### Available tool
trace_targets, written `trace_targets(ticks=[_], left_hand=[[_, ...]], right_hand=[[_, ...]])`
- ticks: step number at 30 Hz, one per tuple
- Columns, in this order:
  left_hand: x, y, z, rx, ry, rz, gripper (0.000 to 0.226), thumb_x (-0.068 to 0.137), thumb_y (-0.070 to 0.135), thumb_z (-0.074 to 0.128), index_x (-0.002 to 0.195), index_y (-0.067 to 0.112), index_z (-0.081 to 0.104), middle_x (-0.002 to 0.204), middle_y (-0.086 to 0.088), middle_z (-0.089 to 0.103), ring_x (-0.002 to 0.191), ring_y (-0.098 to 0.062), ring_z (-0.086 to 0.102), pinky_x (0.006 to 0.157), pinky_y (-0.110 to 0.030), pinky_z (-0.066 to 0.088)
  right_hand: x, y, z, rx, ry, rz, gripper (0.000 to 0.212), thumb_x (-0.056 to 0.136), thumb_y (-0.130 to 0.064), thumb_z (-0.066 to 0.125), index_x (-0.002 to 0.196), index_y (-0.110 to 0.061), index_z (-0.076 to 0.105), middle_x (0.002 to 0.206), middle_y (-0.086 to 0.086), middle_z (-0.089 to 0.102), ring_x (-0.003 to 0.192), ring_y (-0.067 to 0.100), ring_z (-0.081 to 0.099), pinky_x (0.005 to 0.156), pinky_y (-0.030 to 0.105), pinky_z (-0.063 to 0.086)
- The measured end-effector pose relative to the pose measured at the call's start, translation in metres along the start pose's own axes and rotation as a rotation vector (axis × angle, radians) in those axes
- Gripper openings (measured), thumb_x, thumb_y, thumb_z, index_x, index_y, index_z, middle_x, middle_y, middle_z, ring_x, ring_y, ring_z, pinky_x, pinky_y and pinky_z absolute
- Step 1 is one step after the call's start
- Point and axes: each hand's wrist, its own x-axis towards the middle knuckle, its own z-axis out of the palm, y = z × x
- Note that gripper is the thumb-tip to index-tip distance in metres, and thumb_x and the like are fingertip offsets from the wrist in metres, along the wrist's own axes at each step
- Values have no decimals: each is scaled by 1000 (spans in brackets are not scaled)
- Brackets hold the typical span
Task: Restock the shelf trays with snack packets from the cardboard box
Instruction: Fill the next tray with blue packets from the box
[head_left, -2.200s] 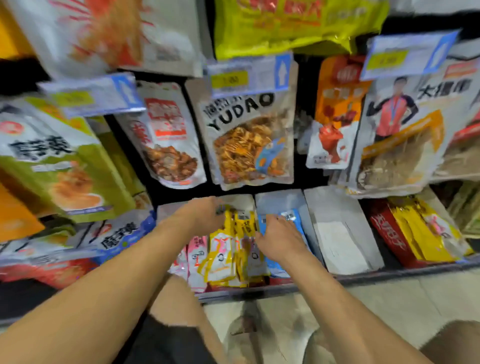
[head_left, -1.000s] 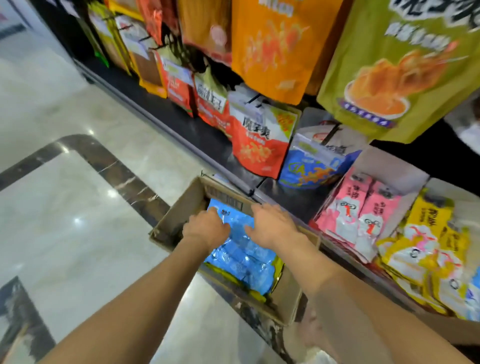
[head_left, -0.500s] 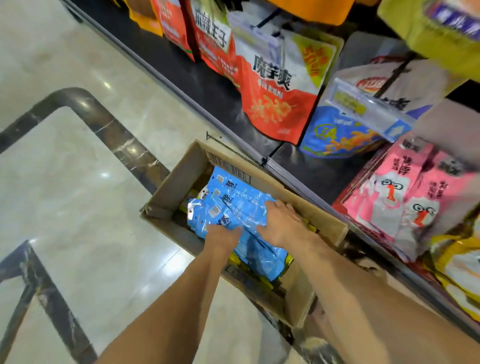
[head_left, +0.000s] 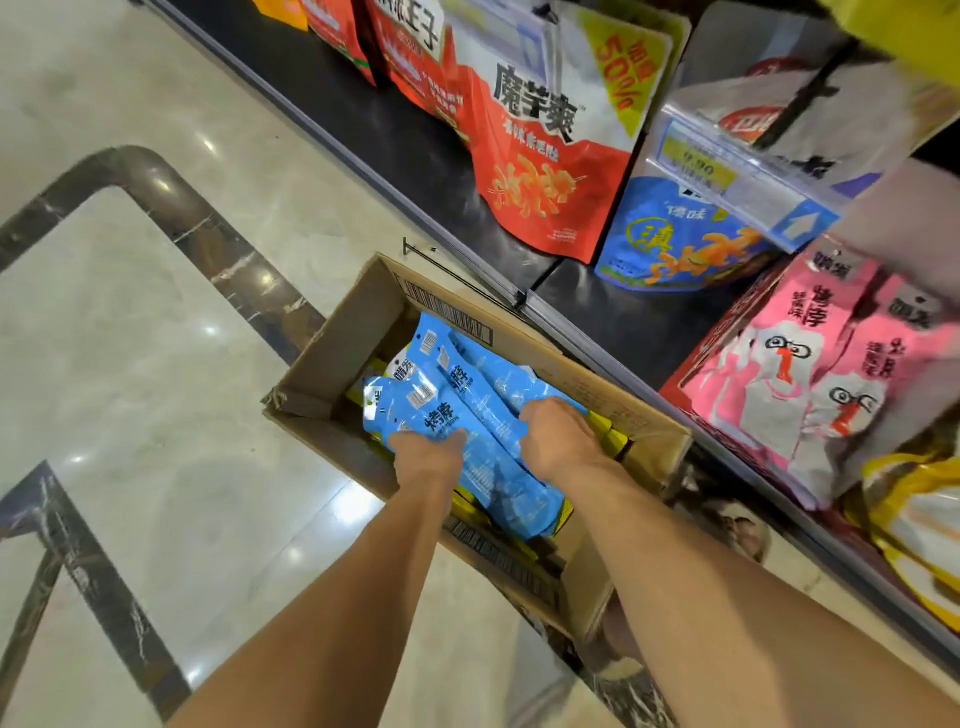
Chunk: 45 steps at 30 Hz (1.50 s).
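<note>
An open cardboard box (head_left: 332, 358) stands on the floor against the shelf base. Inside lies a bunch of blue snack packets (head_left: 467, 395) over yellow packets (head_left: 613, 441). My left hand (head_left: 428, 457) grips the near left side of the blue bunch. My right hand (head_left: 558, 434) is closed on its right side. The bunch is tilted, with its far ends raised above the box's contents. To the right, a red shelf tray (head_left: 722, 322) holds pink packets (head_left: 810, 364).
Large red (head_left: 540, 171) and blue (head_left: 675, 244) snack bags hang above the dark bottom shelf (head_left: 415, 150). A price tag holder (head_left: 727, 171) juts out. Yellow packets (head_left: 914, 509) fill the tray at far right. Marble floor (head_left: 130, 338) lies to the left.
My view and both hands left the shelf trays and came down to the box. Both hands closed on the blue packets and gathered them into a bunch that now tilts upward.
</note>
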Motion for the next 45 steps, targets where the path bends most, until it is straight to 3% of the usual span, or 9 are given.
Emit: trace_targets(ticks=[7,11,16,19,22,27,32,42,45], left_hand=[[-11,8,-25,-258,-30,140,33,84,24,74,108,26,51,97,3,67,90,-24,69,83,-49,59],[-24,33,-48,-415,-88,263,31,88,21,71,113,28,55,106,4,72,94,-20,72,83,-46,60],[-49,73,-73,-418,-133,359,37,90,37,65,121,19,58,109,0,73,95,-20,72,85,-46,60],[-64,90,-84,-437,-165,378,48,85,45,65,120,13,59,108,-9,73,90,-26,74,81,-53,60],[-89,105,-99,-423,-225,446,38,83,38,75,109,12,66,101,-13,75,87,-30,74,77,-51,61],[-121,118,-119,-313,-264,427,86,51,35,95,119,3,54,102,-18,72,79,-30,75,64,-48,62],[-169,133,-137,-317,-376,470,23,81,29,67,95,13,57,77,-8,60,58,-20,62,51,-35,53],[-270,170,-151,-384,-641,621,22,100,13,45,115,7,59,114,-16,71,93,-29,73,77,-46,58],[-308,182,-152,-379,-724,705,22,100,18,51,119,9,59,96,-18,71,77,-29,73,75,-46,58]], right_hand=[[-12,0,-22,250,-64,59,40,98,-8,52,137,-12,48,133,11,53,118,30,55,88,32,46],[-26,-9,-34,415,-4,58,33,92,-13,56,124,-17,52,104,7,56,88,26,58,71,30,45],[-52,-29,-60,576,97,40,12,100,-16,39,101,-15,51,109,18,59,99,29,57,82,29,42],[-67,-41,-66,770,98,8,46,98,-58,40,102,-20,66,121,17,64,112,34,60,96,39,46],[-86,-46,-76,1011,55,26,96,49,-106,46,117,-41,66,104,-8,58,91,20,51,82,36,43],[-124,-42,-98,1084,-66,-91,97,53,-74,82,133,-28,52,106,-6,55,67,9,49,57,30,39],[-158,-37,-116,1292,-44,-181,32,92,-34,70,107,-7,67,83,5,66,69,19,61,62,35,52],[-249,6,-157,1291,283,-456,8,96,-8,64,102,-11,70,86,0,78,81,18,73,74,32,59],[-286,23,-169,1313,413,-567,22,88,-5,70,108,-15,70,101,3,78,95,25,71,91,42,55]])
